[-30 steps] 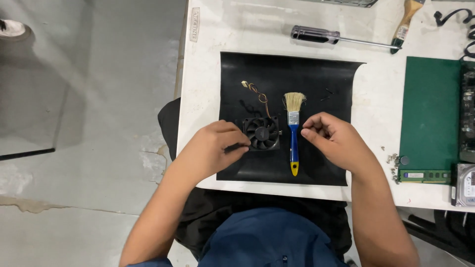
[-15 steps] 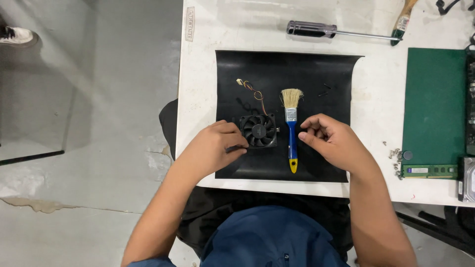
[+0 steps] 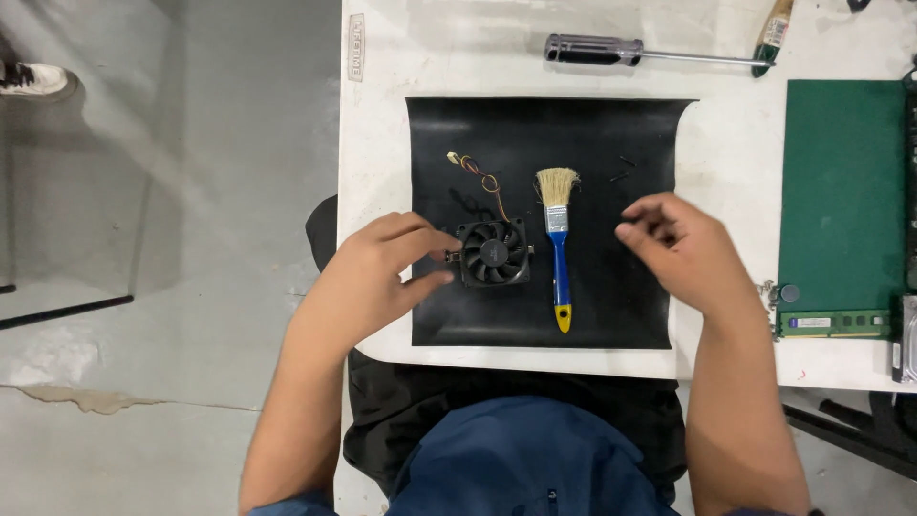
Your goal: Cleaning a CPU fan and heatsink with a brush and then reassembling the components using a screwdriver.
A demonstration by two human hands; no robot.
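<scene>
Far left, a white shoe [image 3: 29, 78] stands on the grey floor [image 3: 172, 191], well away from the white table [image 3: 382, 143].

The left hand [image 3: 377, 277] reaches in over the table's left edge onto the black mat [image 3: 458, 134]. Its fingers are loosely curled, thumb below and forefinger above, and their tips meet the left side of the fan [image 3: 494, 253]. It looks like a light pinch on the fan's edge rather than a full grasp; the palm is not closed around anything.

The fan, small, black and square, lies flat on the mat, left of centre. A thin wire [image 3: 482, 177] in red and yellow runs from its upper edge up and to the left, ending in a small pale plug.

Just right of the fan lies a brush [image 3: 558, 250], bristles pointing away from the person, with a blue handle and yellow tip. It is close to the fan but apart from it.

Further right, the right hand [image 3: 683, 250] hovers above the mat, fingers bent inward with the tips drawn near the thumb. Whether it holds anything small I cannot tell. Two tiny dark screws [image 3: 623, 168] lie on the mat beyond it.

Past the mat, a screwdriver [image 3: 621, 53] with a black handle lies across the top of the table. On the right sits a green mat [image 3: 841, 191], with a memory stick [image 3: 831, 323] below it.
</scene>
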